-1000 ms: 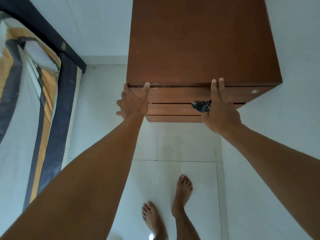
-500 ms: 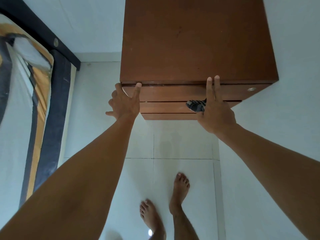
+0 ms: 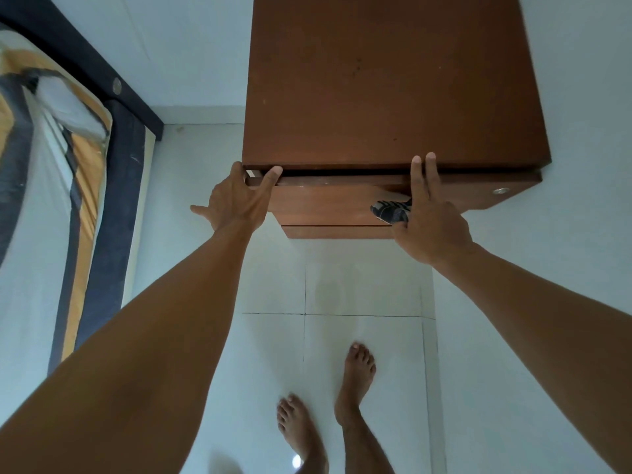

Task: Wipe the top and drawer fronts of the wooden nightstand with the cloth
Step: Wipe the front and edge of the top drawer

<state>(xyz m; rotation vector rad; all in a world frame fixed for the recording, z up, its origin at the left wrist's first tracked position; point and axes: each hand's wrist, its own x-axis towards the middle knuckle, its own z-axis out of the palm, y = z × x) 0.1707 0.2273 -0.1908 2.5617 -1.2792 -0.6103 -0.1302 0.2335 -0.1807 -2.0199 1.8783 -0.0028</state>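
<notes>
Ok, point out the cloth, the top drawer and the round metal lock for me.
cloth (image 3: 390,211), head view, on the dark striped bunch showing beside the right hand.
top drawer (image 3: 328,198), head view, on its bare wooden front.
round metal lock (image 3: 500,191), head view, on its centre.

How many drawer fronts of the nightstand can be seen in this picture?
2. The top drawer front sits under the nightstand top, pulled slightly out; the lower drawer front shows as a strip beneath it. More drawers may be hidden below.
</notes>
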